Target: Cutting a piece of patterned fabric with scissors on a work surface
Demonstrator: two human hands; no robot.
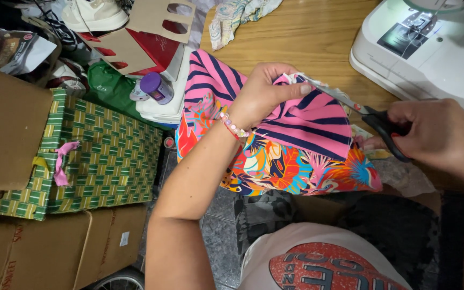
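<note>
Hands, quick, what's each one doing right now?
Left hand: closed, pinching the edge of the pink striped fabric.
Right hand: closed on the black-handled scissors, blades at the fabric edge.

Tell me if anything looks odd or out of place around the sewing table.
A pink fabric scrap pokes through the lid of the green woven box, and a white sneaker sits atop the clutter beside it.

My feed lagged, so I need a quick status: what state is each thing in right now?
Left hand: pinching the fabric's top edge.
Right hand: gripping the scissors' handles.
Scissors: blades at the fabric's pinched edge.
Pink striped fabric: folded, draped off the table edge.
Sewing machine: lamp lit, no fabric under the needle.
Green woven box: closed.
</note>
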